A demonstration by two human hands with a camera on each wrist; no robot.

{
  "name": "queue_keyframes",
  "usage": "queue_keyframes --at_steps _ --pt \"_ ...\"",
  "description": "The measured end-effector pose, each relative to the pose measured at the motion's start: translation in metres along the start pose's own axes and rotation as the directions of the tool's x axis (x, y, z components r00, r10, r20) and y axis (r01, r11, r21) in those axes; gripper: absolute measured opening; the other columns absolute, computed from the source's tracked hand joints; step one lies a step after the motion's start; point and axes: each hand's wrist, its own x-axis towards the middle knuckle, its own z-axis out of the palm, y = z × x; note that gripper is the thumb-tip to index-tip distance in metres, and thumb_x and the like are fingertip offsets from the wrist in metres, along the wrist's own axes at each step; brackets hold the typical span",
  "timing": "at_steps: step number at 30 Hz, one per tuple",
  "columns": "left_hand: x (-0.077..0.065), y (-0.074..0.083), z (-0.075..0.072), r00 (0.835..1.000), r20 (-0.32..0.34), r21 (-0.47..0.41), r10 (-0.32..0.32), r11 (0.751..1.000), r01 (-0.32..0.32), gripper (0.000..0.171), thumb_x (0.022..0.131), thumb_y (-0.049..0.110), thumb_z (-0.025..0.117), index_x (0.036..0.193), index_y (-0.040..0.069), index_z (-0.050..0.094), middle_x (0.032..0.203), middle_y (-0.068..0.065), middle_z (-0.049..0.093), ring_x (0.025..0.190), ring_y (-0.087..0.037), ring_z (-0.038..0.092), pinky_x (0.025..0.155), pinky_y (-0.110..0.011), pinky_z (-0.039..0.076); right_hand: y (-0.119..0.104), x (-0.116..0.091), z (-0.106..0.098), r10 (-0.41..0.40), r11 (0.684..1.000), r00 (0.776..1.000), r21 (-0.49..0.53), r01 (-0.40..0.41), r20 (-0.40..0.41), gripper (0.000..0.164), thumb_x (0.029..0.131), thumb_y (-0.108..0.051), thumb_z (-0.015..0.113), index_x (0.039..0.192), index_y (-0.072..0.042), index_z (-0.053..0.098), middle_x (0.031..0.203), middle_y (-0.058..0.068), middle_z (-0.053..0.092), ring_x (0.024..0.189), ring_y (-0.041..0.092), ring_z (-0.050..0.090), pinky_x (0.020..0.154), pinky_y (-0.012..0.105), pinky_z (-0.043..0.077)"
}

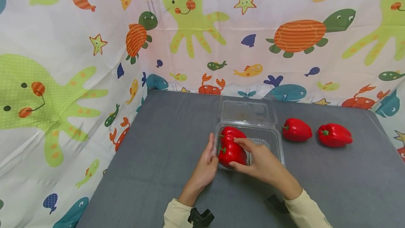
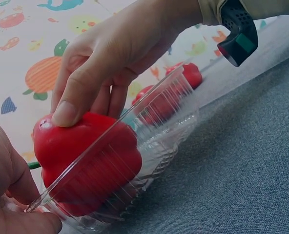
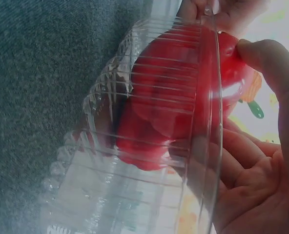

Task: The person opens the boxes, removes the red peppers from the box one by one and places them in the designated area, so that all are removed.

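Observation:
A clear plastic clamshell container (image 1: 267,139) lies with its lid folded back, away from me. Two red bell peppers sit along its left side: a rear pepper (image 1: 233,133) and a front pepper (image 1: 232,154), their green stems facing left. My right hand (image 1: 264,161) grips the front pepper between thumb and fingers, inside the container. At the left edge, my left hand (image 1: 204,170) pinches the container's rim, which the left wrist view shows between thumb and fingers. Through the ribbed wall (image 3: 169,97) in the right wrist view, both peppers show partly.
To the right of the container lie two more red bell peppers, a nearer one (image 1: 297,130) and a farther one (image 1: 335,135). The open lid (image 1: 248,111) extends toward the back of the grey tabletop (image 1: 152,157). A sea-animal printed curtain (image 1: 202,45) hangs behind and at the left.

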Motion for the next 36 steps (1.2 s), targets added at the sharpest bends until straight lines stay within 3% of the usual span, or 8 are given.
queue_keyframes --at_steps 6,13,24,30,36 --pt "-0.001 0.0 0.0 1.0 -0.001 -0.001 -0.011 1.0 0.011 0.078 0.102 -0.011 0.039 0.17 0.005 0.003 0.178 -0.004 0.005 0.163 -0.021 0.006 0.128 -0.033 0.011 -0.002 -0.001 -0.005 0.008 1.0 1.0 0.02 -0.009 0.016 0.079 0.08 -0.039 0.093 0.145 -0.01 0.059 0.133 0.009 0.073 0.113 0.031 0.074 0.086 0.046 0.064" --pt "0.0 0.001 0.001 1.0 -0.005 0.002 -0.009 1.0 0.009 0.078 0.102 -0.012 0.039 0.169 0.004 0.003 0.178 -0.01 0.004 0.164 -0.023 0.007 0.128 -0.035 0.013 -0.005 -0.004 -0.013 0.0 1.0 1.0 0.018 0.0 0.009 0.078 0.081 -0.04 0.093 0.146 -0.012 0.059 0.135 0.006 0.072 0.114 0.027 0.074 0.087 0.044 0.064" --pt "0.0 0.001 0.0 1.0 -0.006 0.02 0.009 1.0 -0.009 0.076 0.102 -0.013 0.036 0.169 0.002 0.003 0.178 -0.012 0.005 0.163 -0.024 0.007 0.129 -0.038 0.01 -0.019 -0.012 -0.032 0.054 0.999 0.999 0.002 -0.054 0.007 0.077 0.079 -0.034 0.095 0.144 -0.015 0.058 0.129 0.003 0.074 0.102 0.018 0.075 0.08 0.037 0.065" --pt "0.001 0.001 0.001 0.999 -0.005 0.032 0.033 0.999 -0.033 0.077 0.099 -0.014 0.033 0.168 -0.001 0.003 0.177 -0.012 0.005 0.163 -0.023 0.004 0.129 -0.038 0.006 -0.019 -0.017 -0.043 0.037 0.998 0.999 -0.046 -0.038 -0.029 0.08 0.075 -0.023 0.097 0.144 -0.014 0.057 0.118 0.001 0.077 0.094 0.014 0.075 0.078 0.037 0.066" --pt "0.0 0.002 0.002 1.0 -0.001 0.01 0.019 1.0 -0.019 0.078 0.098 -0.014 0.033 0.168 0.001 0.002 0.178 -0.009 0.005 0.163 -0.019 0.004 0.129 -0.034 0.006 -0.016 -0.022 -0.053 0.037 0.996 0.998 -0.075 -0.04 -0.047 0.079 0.076 -0.023 0.097 0.145 -0.014 0.057 0.116 0.002 0.077 0.092 0.013 0.074 0.077 0.039 0.066"
